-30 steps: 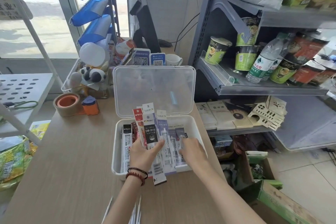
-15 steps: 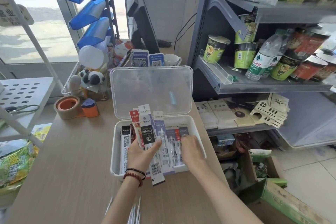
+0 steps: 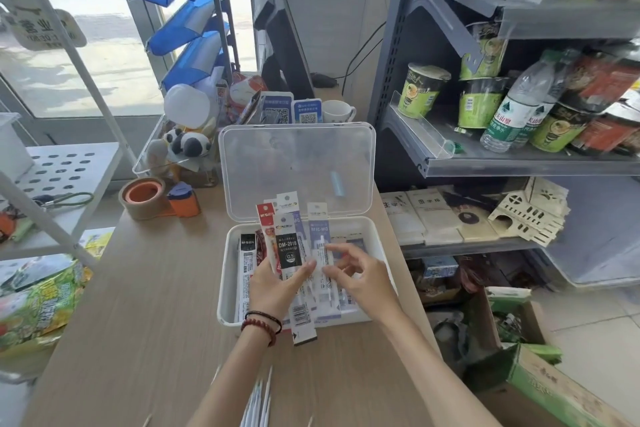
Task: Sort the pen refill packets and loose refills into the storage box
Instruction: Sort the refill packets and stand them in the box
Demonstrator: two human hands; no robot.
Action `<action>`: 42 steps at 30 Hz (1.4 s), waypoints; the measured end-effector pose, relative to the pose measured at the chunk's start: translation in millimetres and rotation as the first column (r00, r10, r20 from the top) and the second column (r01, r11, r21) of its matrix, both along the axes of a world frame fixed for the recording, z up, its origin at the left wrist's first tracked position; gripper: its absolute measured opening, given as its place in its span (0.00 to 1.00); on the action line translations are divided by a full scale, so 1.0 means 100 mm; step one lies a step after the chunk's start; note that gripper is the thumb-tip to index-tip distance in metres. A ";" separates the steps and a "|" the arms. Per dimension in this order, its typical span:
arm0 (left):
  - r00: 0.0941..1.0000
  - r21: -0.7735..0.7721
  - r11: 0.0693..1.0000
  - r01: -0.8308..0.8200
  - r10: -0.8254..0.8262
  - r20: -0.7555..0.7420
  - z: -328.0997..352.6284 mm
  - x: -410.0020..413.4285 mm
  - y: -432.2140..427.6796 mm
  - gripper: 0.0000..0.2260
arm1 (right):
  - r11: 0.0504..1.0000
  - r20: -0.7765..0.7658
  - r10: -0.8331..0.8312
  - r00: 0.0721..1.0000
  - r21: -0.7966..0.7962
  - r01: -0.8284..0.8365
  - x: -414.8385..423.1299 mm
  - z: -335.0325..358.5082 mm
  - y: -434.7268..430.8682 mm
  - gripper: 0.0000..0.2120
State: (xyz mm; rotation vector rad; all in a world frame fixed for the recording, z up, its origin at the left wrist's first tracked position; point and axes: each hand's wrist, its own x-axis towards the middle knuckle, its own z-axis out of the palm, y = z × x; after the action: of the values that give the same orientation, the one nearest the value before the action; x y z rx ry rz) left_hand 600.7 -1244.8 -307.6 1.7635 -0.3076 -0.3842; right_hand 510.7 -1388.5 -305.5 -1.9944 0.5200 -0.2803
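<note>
Bright daylight from the window [image 3: 86,45], edges warped, slightly soft.

Frosted plastic box [image 3: 377,246]; glossy packets [image 3: 286,250]; wood-grain table [image 3: 138,305].
</note>
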 end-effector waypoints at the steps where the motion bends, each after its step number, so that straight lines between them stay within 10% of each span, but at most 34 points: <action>1: 1.000 -0.001 1.000 -0.004 0.004 -0.002 0.00 0.00 0.00 0.11 | 0.999 0.016 -0.030 0.999 0.023 0.030 0.00 -0.01 -0.01 0.17; 19: 1.000 -0.011 1.000 0.009 -0.009 0.001 -0.06 0.01 0.01 0.12 | 0.894 -0.256 -0.209 0.944 -0.440 0.079 0.19 -0.26 -0.09 0.20; 33: 0.999 -0.022 1.000 0.011 -0.011 0.030 -0.03 0.00 0.01 0.07 | 0.877 -0.347 -0.175 0.921 -0.479 -0.014 0.19 -0.36 -0.10 0.15; 42: 1.000 -0.058 0.998 -0.017 0.017 0.000 -0.01 -0.01 0.01 0.09 | 1.000 -0.047 -0.012 0.999 0.009 0.013 0.10 -0.02 0.00 0.10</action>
State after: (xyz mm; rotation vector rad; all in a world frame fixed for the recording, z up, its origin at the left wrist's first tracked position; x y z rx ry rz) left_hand 599.7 -1244.3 -308.8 1.7078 -0.3009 -0.3595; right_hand 520.9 -1388.7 -307.6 -1.9929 0.5626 -0.2391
